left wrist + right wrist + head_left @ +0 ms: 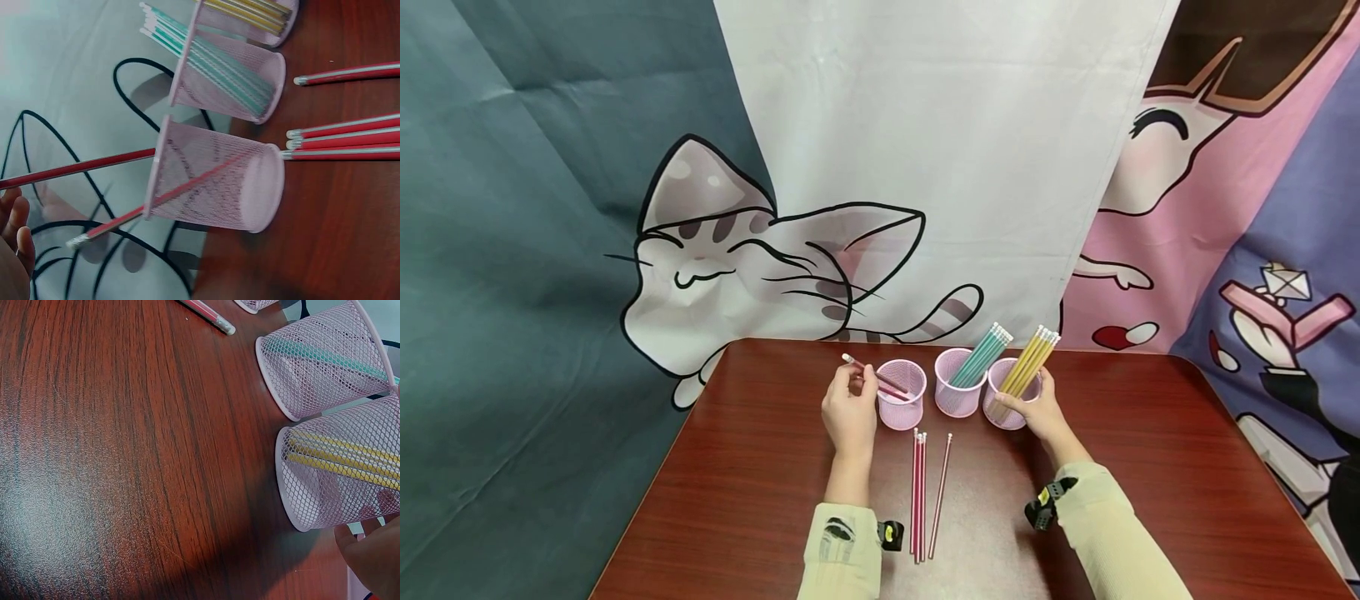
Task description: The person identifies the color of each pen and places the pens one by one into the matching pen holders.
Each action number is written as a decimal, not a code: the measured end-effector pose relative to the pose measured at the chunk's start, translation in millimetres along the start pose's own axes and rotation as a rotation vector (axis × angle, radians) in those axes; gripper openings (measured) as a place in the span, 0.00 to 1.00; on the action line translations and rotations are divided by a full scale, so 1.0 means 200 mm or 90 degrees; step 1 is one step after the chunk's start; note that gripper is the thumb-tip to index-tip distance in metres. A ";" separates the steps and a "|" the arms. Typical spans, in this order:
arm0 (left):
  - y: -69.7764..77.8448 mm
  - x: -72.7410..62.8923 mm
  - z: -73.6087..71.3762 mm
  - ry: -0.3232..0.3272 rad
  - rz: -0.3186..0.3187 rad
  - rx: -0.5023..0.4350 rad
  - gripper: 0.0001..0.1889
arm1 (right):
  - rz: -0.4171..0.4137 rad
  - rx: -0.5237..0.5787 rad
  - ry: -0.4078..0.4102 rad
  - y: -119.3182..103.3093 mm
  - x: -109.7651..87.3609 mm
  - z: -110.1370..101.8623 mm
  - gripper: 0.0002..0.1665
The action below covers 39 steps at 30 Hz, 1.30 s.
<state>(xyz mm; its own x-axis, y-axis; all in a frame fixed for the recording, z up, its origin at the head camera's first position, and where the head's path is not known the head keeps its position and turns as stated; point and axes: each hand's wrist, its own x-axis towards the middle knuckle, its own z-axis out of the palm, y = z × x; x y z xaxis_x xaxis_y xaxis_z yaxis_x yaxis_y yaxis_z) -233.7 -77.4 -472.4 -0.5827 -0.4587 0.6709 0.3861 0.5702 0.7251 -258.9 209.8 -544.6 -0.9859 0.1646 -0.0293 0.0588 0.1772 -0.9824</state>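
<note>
My left hand (pixel 850 412) pinches a red pencil (pixel 81 167) and holds it slanted, its lower end at the mouth of the left pink mesh pencil cup (pixel 901 418). Another red pencil (pixel 112 226) leans inside that cup, white eraser up. At the right, my right hand (pixel 1039 414) grips the side of a second pink mesh cup (pixel 340 494), thumb in front and fingers around behind. Several yellow pencils (pixel 1034 360) lean in it, erasers up. Between the two stands the middle mesh cup (pixel 957 405), which holds several teal pencils (pixel 981 360).
Several red pencils (pixel 919 500) lie side by side on the brown wooden table (pixel 745 492), in front of the cups. One more red pencil (pixel 940 496) lies slightly apart to their right. A printed cartoon curtain (pixel 940 150) hangs right behind the table's far edge.
</note>
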 end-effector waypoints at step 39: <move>-0.23 -0.16 0.12 -0.150 -0.227 -0.011 0.05 | -0.014 -0.001 0.010 0.00 0.00 0.00 0.59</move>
<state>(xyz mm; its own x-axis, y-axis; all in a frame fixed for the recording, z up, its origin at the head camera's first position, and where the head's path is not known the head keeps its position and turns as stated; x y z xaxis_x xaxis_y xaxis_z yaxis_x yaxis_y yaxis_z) -249.4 -73.1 -530.4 -0.8287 -0.4556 0.3251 0.1414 0.3916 0.9092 -259.1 209.4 -545.4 -0.9845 0.1751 -0.0045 0.0369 0.1827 -0.9825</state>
